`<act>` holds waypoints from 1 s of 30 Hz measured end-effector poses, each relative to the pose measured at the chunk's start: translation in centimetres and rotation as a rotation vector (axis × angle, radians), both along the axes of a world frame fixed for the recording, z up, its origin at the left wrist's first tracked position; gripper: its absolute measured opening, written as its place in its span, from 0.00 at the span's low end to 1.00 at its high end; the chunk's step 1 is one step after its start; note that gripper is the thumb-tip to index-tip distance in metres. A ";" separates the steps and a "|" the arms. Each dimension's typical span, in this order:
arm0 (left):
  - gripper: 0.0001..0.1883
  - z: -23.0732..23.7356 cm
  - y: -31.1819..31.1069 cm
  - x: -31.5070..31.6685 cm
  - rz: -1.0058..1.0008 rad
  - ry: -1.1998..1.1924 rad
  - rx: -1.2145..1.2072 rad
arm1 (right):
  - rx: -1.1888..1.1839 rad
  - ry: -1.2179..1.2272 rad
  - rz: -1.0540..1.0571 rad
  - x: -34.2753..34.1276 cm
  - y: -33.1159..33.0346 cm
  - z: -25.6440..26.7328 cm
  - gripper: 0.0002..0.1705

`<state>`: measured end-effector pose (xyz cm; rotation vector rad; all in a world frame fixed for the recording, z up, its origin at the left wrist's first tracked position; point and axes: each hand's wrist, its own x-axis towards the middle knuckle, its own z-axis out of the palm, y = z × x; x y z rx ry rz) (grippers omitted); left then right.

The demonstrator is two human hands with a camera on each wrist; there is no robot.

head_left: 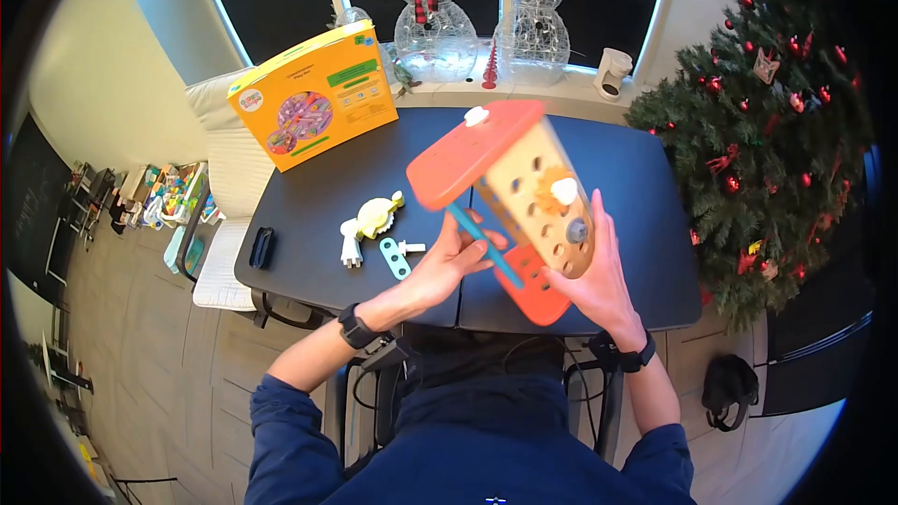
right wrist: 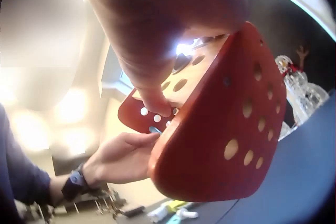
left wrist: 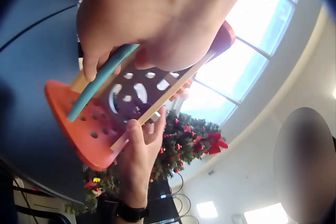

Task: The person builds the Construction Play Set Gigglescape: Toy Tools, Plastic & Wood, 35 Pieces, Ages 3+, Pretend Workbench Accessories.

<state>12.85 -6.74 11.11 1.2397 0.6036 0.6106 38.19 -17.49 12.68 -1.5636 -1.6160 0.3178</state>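
Both hands hold a toy toolbox up over the table, tilted on its side. Its wooden side panel (head_left: 525, 166) has round holes, and its two end panels are orange-red, one (head_left: 468, 154) far and the other (right wrist: 231, 124) near the body. A yellow gear (head_left: 546, 198) with a white knob and a grey-blue knob (head_left: 576, 230) sit on the wooden side. My left hand (head_left: 447, 266) curls its fingers round the teal handle bar (head_left: 496, 257). With thumb and fingers, my right hand (head_left: 599, 281) grips the wooden side beside the near end panel.
On the dark table (head_left: 318, 192) lie a yellow-and-white toy piece (head_left: 376, 217), a teal strip with holes (head_left: 395, 260), a white bolt (head_left: 412, 247) and a dark case (head_left: 263, 248). A yellow carton (head_left: 355, 84) stands at the back left. A decorated tree (head_left: 758, 131) rises on the right.
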 end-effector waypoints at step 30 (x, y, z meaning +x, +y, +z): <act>0.23 -12.8 3.8 -10.4 0.554 0.992 1.055 | 0.343 -0.919 0.049 0.0 2.4 -9.7 0.37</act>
